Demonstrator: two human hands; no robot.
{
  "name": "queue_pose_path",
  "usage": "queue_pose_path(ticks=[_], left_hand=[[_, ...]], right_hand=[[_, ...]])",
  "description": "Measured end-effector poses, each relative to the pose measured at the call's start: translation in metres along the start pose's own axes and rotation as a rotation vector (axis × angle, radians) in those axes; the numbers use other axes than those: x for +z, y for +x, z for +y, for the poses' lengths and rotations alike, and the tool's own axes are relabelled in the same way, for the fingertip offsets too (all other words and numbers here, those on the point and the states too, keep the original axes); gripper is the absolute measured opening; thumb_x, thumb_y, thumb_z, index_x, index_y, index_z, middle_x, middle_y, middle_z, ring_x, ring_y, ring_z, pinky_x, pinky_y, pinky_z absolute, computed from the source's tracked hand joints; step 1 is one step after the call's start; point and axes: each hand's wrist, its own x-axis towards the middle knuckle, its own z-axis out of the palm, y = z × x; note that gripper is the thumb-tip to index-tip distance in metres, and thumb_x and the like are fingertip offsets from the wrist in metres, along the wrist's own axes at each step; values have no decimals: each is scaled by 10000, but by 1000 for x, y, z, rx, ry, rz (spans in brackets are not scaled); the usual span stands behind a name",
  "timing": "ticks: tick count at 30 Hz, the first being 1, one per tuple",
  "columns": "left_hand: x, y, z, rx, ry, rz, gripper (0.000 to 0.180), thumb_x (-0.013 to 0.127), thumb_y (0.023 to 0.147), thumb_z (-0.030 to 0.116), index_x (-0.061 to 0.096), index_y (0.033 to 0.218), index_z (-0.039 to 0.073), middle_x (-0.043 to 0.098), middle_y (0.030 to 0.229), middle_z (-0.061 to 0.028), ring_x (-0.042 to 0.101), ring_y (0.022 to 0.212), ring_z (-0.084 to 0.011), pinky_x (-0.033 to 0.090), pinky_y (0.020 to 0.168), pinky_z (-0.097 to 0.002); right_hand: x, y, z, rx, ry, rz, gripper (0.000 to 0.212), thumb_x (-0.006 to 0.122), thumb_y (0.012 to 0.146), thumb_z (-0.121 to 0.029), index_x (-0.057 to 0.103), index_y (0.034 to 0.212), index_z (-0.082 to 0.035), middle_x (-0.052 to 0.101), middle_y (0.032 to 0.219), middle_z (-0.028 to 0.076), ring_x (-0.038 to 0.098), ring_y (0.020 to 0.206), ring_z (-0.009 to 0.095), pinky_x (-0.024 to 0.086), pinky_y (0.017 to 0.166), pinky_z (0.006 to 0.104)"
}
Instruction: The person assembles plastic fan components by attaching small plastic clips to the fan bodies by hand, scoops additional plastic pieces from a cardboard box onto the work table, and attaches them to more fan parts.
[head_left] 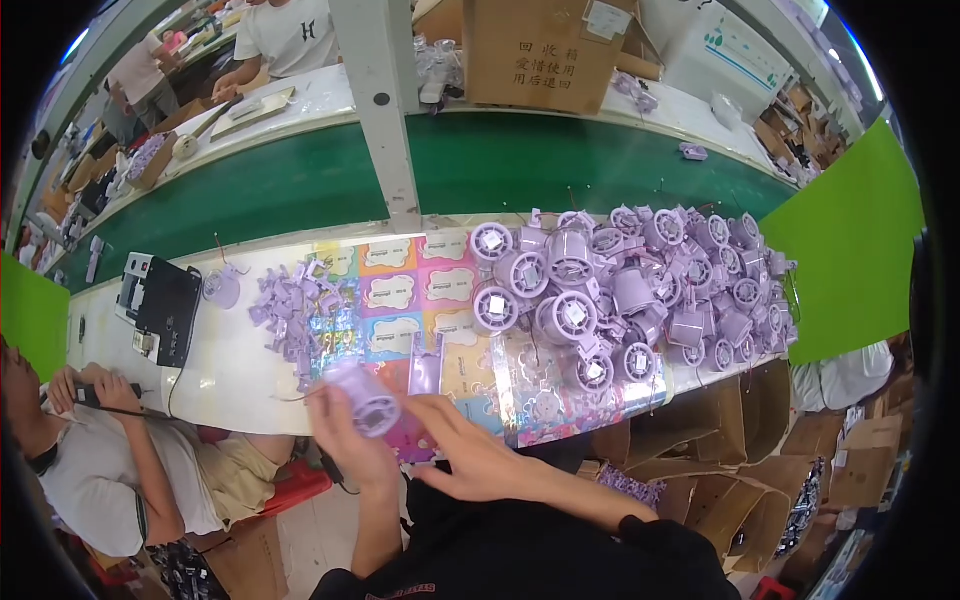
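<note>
My left hand is closed around a lilac round plastic housing, which is lifted over the table's near edge with its ringed end toward me. Close beside it is my right hand, its fingers stretched toward the housing and its thumb apart. Whether those fingertips touch the housing I cannot tell. Just beyond my hands a lilac flat-sided plastic part lies on the colourful printed sheets. To the left, small lilac plastic pieces are spread in a loose heap.
Many lilac housings with thin wires are piled at the right. A black machine stands at the left, near a single housing. A seated person works there. A white post rises at the table's far edge, before a green conveyor belt.
</note>
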Motion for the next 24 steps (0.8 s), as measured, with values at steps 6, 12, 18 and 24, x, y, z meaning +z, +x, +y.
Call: queue_pose_path(ticks=[6,12,18,24], left_hand=[[6,-15,-4,-106,-132,-735,547,638,807,97,484,1312,-51,550,1264,-185,525,1188,-271,355,1101,-414],[21,2,-27,530,1142,-544,710,718,737,181,450,1361,-28,558,1131,-208,542,1062,-365,428,941,-473],[28,12,-45,463,1381,-659,744,778,659,189,507,1318,-27,563,1099,-167,564,1011,-369,464,860,-474],[24,27,-14,205,1338,-998,614,754,619,130,615,1213,64,578,1084,-170,606,943,-395,502,827,-466]], right_hand=[[1,-24,39,173,816,308,802,709,879,-23,208,1502,-74,491,1281,120,550,1174,197,493,948,358],[-10,-49,58,278,581,527,703,763,842,-96,351,1409,-52,502,1234,89,542,1108,181,465,949,334],[-41,-45,49,199,-388,514,696,811,764,-219,473,1342,-30,545,1185,180,624,976,363,531,804,404],[-53,-39,46,152,-423,580,626,824,754,-230,521,1261,-24,591,1091,169,629,940,363,526,751,423]])
